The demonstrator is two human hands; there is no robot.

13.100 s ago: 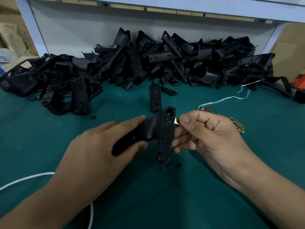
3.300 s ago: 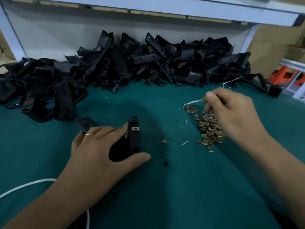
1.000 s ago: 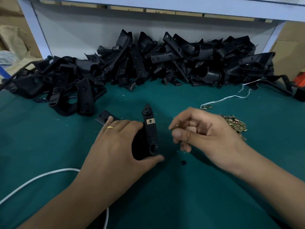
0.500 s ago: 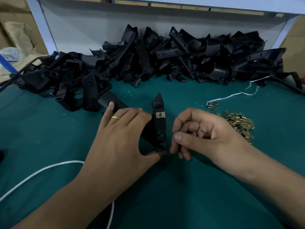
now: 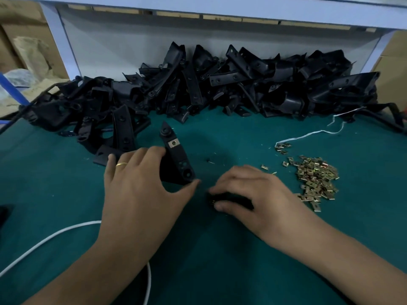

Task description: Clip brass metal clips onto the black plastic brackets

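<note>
While the left hand grips a black plastic bracket between curled fingers and thumb at table centre, one brass clip sits seated near the bracket's 12 o'clock tip. At 3 o'clock of the bracket, the right hand rests on the green mat, fingertips pinching a small brass clip. Loose brass clips lie heaped farther toward 3 o'clock; a bracket pile spans 12 o'clock.

Black bracket upright (one clip fitted), brass clips heaped
</note>
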